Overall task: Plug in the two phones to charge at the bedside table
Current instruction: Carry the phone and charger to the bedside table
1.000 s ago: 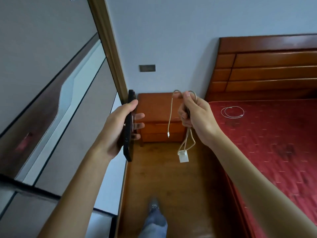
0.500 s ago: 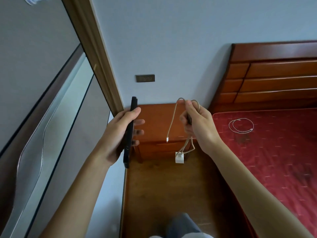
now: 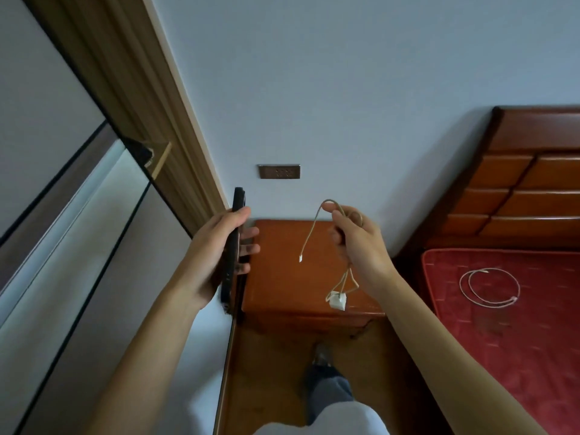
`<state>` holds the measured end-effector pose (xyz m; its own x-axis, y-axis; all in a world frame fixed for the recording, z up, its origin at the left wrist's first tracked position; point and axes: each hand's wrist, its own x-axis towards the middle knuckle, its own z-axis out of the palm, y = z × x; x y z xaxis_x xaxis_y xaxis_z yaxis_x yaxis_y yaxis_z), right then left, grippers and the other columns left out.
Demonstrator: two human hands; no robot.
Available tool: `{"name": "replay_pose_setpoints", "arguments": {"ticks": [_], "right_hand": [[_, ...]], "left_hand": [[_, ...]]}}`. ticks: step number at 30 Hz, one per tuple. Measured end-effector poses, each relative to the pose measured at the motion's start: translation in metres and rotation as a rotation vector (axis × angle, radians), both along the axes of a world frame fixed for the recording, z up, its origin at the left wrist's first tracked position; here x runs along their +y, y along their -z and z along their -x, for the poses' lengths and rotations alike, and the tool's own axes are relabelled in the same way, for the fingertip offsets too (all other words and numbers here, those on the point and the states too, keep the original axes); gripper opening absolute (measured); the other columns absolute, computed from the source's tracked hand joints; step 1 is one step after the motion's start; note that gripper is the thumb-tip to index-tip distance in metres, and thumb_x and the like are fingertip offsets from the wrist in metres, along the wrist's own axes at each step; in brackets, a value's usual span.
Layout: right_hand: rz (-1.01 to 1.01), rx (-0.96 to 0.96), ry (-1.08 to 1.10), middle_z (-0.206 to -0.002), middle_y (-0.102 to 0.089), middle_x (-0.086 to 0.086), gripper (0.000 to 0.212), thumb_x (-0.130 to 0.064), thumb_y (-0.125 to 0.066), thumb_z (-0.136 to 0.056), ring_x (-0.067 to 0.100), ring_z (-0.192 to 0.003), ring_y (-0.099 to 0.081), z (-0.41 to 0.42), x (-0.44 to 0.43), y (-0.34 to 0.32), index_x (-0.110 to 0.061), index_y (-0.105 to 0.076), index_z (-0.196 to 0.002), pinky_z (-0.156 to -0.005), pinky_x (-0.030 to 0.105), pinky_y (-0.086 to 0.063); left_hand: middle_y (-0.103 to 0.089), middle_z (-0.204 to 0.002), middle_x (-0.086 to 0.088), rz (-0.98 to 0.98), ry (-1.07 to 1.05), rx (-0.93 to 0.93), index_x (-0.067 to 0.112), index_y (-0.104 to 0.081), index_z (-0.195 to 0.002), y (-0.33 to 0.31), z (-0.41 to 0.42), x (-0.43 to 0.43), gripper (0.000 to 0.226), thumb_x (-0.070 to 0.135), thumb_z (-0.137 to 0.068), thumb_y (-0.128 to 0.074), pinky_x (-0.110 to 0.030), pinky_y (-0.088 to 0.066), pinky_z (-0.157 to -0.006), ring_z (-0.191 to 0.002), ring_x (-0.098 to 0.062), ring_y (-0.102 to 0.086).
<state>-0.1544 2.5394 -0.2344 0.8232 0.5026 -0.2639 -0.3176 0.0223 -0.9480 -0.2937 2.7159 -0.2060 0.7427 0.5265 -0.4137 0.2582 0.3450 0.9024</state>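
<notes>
My left hand (image 3: 216, 249) grips a dark phone (image 3: 233, 249) edge-on, upright, just left of the wooden bedside table (image 3: 276, 277). My right hand (image 3: 361, 246) is closed on a beige charging cable (image 3: 310, 233); its free plug end dangles over the tabletop, and a white charger block (image 3: 338, 300) hangs below my hand. A brown wall socket (image 3: 279, 171) sits on the wall above the table. A second coiled cable (image 3: 489, 287) lies on the red mattress at the right. Only one phone can be made out.
A red mattress (image 3: 518, 340) and wooden headboard (image 3: 518, 189) fill the right side. A wardrobe with sliding panels (image 3: 78, 246) and its wooden frame (image 3: 150, 120) line the left. Wood floor (image 3: 273, 372) runs between them, with my foot (image 3: 323, 362) on it.
I have walked closer to the bedside table, which now lies under both hands. The phone and the cable stay held as before.
</notes>
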Motion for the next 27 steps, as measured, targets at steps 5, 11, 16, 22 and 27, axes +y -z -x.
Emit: {"name": "replay_pose_setpoints", "arguments": {"ticks": [5,11,16,22,27], "right_hand": [[0.018,0.015,-0.058,-0.054,-0.051,-0.011,0.017,-0.028,-0.056,-0.101,0.001,-0.043,-0.042,-0.067,0.039,0.013,-0.03,-0.072,-0.105,-0.038,0.015,-0.034],[0.111,0.019,0.021,-0.054,-0.056,-0.013,0.021,-0.025,-0.051,-0.103,-0.001,-0.043,-0.042,-0.12,0.078,0.039,-0.036,-0.064,-0.114,-0.039,0.014,-0.033],[0.154,0.121,0.089,-0.056,-0.059,-0.012,0.021,-0.026,-0.049,-0.104,-0.002,-0.042,-0.043,-0.151,0.104,0.078,-0.032,-0.064,-0.117,-0.039,0.014,-0.032],[0.1,0.173,0.097,-0.064,-0.059,-0.005,0.023,-0.022,-0.046,-0.105,0.0,-0.043,-0.044,-0.154,0.125,0.139,-0.02,-0.069,-0.108,-0.039,0.014,-0.034],[0.112,0.165,0.101,-0.071,-0.067,-0.001,0.023,-0.02,-0.048,-0.104,0.001,-0.042,-0.042,-0.153,0.142,0.205,-0.023,-0.071,-0.104,-0.04,0.012,-0.036]], "left_hand": [[-0.077,-0.101,-0.003,0.019,-0.064,0.036,0.022,-0.068,-0.115,0.014,-0.073,0.027,0.062,0.056,-0.064,-0.082,-0.031,-0.055,-0.055,-0.074,-0.014,-0.071],[-0.077,-0.105,-0.001,0.008,-0.069,0.111,0.031,-0.066,-0.12,0.046,-0.131,0.056,0.067,0.056,-0.06,-0.083,-0.029,-0.057,-0.06,-0.076,-0.012,-0.072],[-0.07,-0.112,-0.001,-0.03,-0.06,0.167,0.038,-0.062,-0.125,0.09,-0.161,0.079,0.077,0.057,-0.054,-0.085,-0.037,-0.055,-0.074,-0.094,-0.017,-0.068],[-0.072,-0.111,0.01,-0.025,-0.125,0.206,0.046,-0.052,-0.131,0.165,-0.18,0.091,0.089,0.063,-0.051,-0.089,-0.026,-0.059,-0.076,-0.094,-0.004,-0.072],[-0.067,-0.12,0.012,-0.005,-0.275,0.231,0.042,-0.057,-0.126,0.262,-0.197,0.109,0.039,0.057,-0.09,-0.057,-0.025,-0.055,-0.089,-0.112,-0.008,-0.064]]}}
